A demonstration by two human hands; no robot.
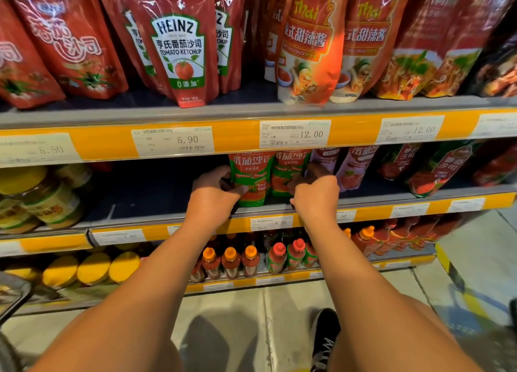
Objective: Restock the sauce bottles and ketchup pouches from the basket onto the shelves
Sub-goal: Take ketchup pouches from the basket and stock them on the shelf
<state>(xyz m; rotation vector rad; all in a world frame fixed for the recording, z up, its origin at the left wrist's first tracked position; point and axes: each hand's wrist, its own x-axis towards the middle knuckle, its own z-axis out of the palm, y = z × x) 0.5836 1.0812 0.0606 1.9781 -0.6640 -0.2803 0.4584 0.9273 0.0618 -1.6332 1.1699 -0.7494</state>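
Two green-and-red ketchup pouches stand side by side on the middle shelf. My left hand grips the left pouch at its left edge, thumb across its front. My right hand is curled around the right side of the right pouch, knuckles toward me. Both pouches stand upright near the shelf's front edge. The basket is only partly visible as a dark rim at the far left.
Heinz pouches and Thai chilli sauce pouches fill the top shelf. Jars stand at the middle shelf's left, with a dark bare stretch beside them. More pouches sit to the right. Sauce bottles line the lower shelf.
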